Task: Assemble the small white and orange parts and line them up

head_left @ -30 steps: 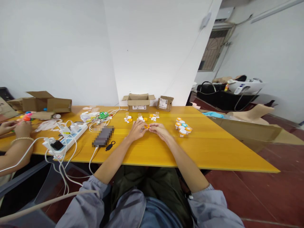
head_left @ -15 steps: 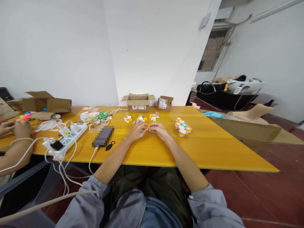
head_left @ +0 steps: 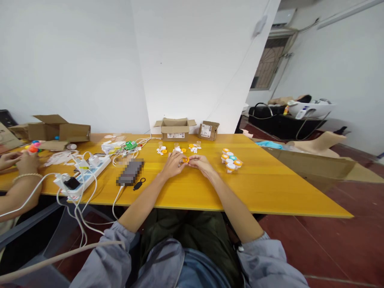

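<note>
Over the middle of the yellow table, my left hand (head_left: pixel 173 165) is closed around a small orange lid (head_left: pixel 186 159) and something small and shiny beside it that I cannot make out. From the other side, my right hand (head_left: pixel 201 163) pinches the lid's edge with its fingertips. Just beyond the hands lie loose white and orange parts (head_left: pixel 162 151) and more such parts (head_left: pixel 194 149), with small clear jars (head_left: pixel 198 143) among them. To the right of my right hand stands a cluster of small jars (head_left: pixel 230 161) with orange, white and teal lids.
An open cardboard box (head_left: pixel 175 131) and a smaller box (head_left: pixel 208 131) stand against the wall. Left of me are a power strip (head_left: pixel 90 176) with cables, a blurred dark device (head_left: pixel 130 173) and a black key fob (head_left: pixel 138 184). A co-worker's hands (head_left: pixel 27 163) work at the far left.
The orange lid between my hands has tilted, so more of its round face shows. My hands stay in nearly the same place.
</note>
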The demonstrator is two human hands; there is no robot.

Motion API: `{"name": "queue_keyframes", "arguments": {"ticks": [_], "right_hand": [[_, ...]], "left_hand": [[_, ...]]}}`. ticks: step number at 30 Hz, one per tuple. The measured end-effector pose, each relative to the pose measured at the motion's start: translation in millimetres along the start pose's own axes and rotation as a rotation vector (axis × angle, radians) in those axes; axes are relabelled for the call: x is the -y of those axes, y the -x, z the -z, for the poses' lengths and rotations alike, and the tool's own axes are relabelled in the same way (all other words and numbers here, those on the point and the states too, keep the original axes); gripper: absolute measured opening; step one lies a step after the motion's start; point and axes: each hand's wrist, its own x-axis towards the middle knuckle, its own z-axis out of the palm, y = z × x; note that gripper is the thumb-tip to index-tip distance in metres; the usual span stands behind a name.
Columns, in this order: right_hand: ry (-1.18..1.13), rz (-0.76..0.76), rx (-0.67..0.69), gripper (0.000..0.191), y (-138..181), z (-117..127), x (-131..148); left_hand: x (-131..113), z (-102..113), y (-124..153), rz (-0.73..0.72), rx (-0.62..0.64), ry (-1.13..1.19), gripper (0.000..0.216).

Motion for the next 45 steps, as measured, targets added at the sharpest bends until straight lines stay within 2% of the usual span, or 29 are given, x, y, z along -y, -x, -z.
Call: {"name": "queue_keyframes", "arguments": {"ticks": [14,20,26,31,35,39,45], "right_hand": [[0.069,0.054,-0.014,0.022,-4,4,-5],[0.147,0.171,-0.158,0.022,-15,12,-11],[0.207,0.260,-0.298,0.017,-20,17,-10],[0.282,0.286,-0.268,0.014,-20,12,-11],[0.378,0.336,-0.267,0.014,-22,10,-14],[0.472,0.372,-0.239,0.011,-23,10,-16],[0.496,0.381,-0.121,0.012,-19,5,-18]], "left_hand": [[1,0,0,0.047,-0.023,-0.023,0.016],[-1,2,0,0.094,-0.002,-0.031,0.015],[-2,-1,0,0.053,0.113,-0.006,0.012],[-4,-1,0,0.053,0.207,0.003,0.013],[-7,0,1,0.058,0.227,-0.008,0.011],[-6,0,1,0.089,0.177,-0.011,0.011],[0,-2,1,0.115,0.086,0.001,0.011]]}}
